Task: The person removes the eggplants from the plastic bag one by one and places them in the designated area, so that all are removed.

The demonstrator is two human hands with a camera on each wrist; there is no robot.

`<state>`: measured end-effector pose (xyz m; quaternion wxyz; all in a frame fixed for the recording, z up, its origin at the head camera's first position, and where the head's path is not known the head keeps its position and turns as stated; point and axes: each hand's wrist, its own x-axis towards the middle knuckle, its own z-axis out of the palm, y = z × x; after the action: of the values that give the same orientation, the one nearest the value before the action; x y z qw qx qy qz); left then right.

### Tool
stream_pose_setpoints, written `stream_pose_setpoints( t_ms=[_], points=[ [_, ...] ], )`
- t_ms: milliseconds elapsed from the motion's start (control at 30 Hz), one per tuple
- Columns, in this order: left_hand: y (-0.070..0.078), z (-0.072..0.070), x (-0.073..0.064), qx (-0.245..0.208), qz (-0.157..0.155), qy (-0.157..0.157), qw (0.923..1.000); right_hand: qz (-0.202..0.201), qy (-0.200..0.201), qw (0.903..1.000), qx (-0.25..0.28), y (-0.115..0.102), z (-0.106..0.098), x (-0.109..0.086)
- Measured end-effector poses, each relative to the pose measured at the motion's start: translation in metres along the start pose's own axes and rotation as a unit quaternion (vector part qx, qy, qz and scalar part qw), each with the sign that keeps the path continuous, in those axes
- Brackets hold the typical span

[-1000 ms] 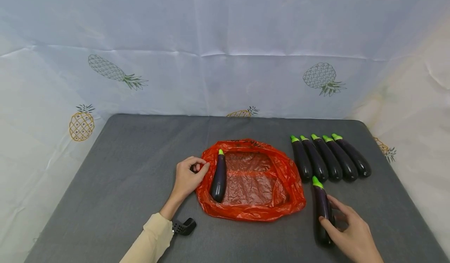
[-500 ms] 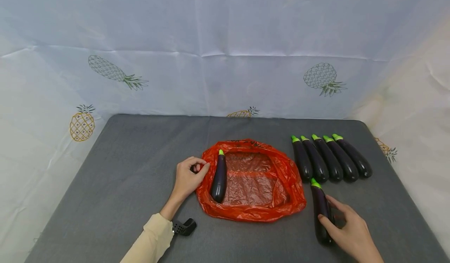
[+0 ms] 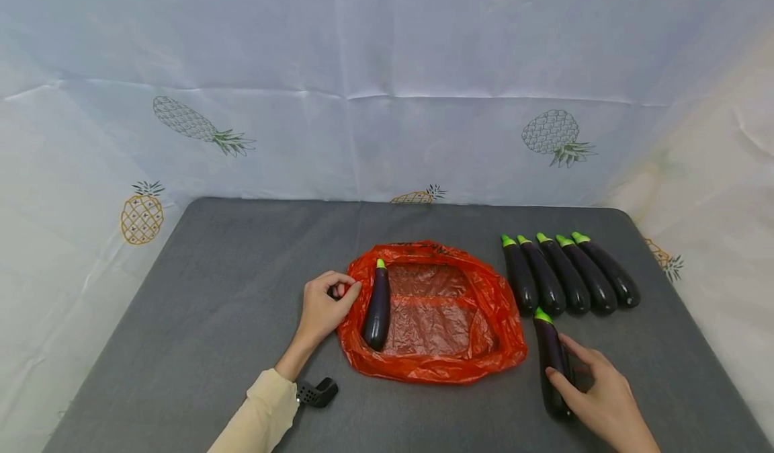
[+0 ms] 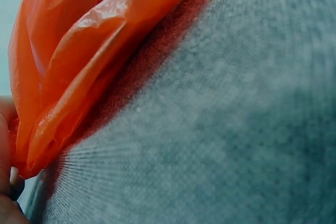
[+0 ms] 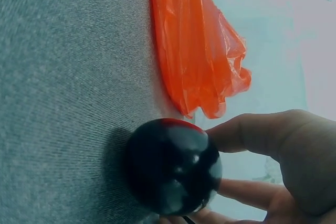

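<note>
An orange-red plastic bag lies with its mouth spread wide on the grey table. My left hand pinches the bag's left rim; the left wrist view shows the gathered plastic at the fingers. Inside the bag, along its left side, rests one eggplant with its green stem end away from me. To the right of the bag, my right hand grips another eggplant between thumb and fingers. Its rounded dark end fills the lower middle of the right wrist view, close over the cloth.
Several more eggplants lie side by side at the back right of the grey table, stems pointing away. A black strap is on the left wrist. Behind the table hangs a pale cloth with pineapple prints.
The right hand and its eggplant have shifted very slightly left, with the eggplant's stem end a little nearer me. The left hand stays at the bag's rim.
</note>
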<state>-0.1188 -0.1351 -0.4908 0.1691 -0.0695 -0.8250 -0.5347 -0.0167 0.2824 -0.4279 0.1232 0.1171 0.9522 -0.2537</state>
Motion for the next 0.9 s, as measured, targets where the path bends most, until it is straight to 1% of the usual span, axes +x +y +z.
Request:
stream_pose_setpoints(
  t_ms=[100, 167, 267, 400, 500, 567, 667, 800, 900],
  points=[
    [0.000, 0.001, 0.000, 0.000, -0.004, 0.002, 1.0000, -0.018, 0.021, 0.9996, 0.001, -0.001, 0.000, -0.002],
    [0.001, 0.001, 0.000, 0.003, -0.007, 0.005, 1.0000, -0.035, 0.046, 0.9983, 0.004, -0.003, 0.000, -0.005],
    [0.006, 0.002, 0.000, 0.010, -0.008, 0.011, 0.9999, -0.058, 0.095, 0.9936, 0.017, -0.007, 0.001, -0.008],
    [0.019, 0.001, 0.000, 0.012, -0.005, 0.013, 0.9998, -0.069, 0.144, 0.9865, 0.036, -0.015, 0.002, -0.011],
    [0.025, 0.000, 0.000, 0.009, -0.001, 0.011, 0.9999, -0.069, 0.158, 0.9839, 0.047, -0.023, 0.001, -0.012],
    [0.023, 0.000, 0.000, 0.009, 0.001, 0.011, 0.9999, -0.071, 0.162, 0.9828, 0.052, -0.028, 0.001, -0.011],
    [0.013, 0.002, 0.000, 0.010, 0.000, 0.013, 0.9999, -0.084, 0.169, 0.9799, 0.066, -0.035, 0.001, -0.010],
    [0.003, 0.003, 0.001, 0.005, -0.003, 0.009, 0.9999, -0.116, 0.175, 0.9741, 0.084, -0.043, 0.002, -0.010],
    [0.001, 0.002, 0.001, 0.002, -0.001, 0.003, 1.0000, -0.141, 0.176, 0.9692, 0.097, -0.049, 0.003, -0.008]
  ],
)
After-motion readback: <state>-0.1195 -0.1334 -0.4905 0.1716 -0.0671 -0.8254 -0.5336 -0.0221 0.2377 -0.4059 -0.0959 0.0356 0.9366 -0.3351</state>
